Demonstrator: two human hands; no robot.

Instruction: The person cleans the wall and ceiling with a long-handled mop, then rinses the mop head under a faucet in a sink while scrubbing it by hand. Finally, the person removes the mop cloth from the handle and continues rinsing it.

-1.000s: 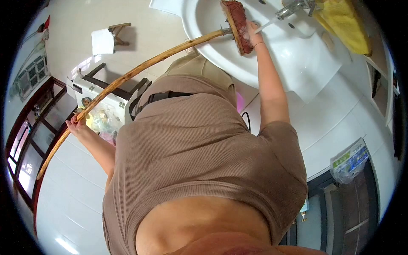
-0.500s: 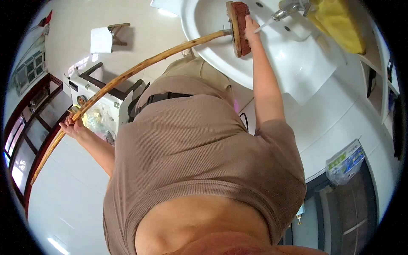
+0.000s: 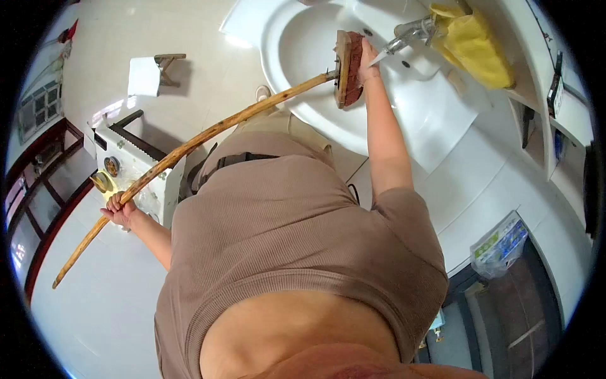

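The white sink (image 3: 297,47) holds the brush (image 3: 189,144) only at its far end. Its long axis runs from the basin out and down to the left over the floor (image 3: 95,316). The bristle head (image 3: 348,69) stands on edge inside the sink, pointing at the tap (image 3: 410,30). The left hand (image 3: 120,207), well clear of the sink, has its grip closed round the handle near the free tip. The right hand (image 3: 367,63) is nearer the head and lies against it below the tap. I cannot tell whether that grip is closed.
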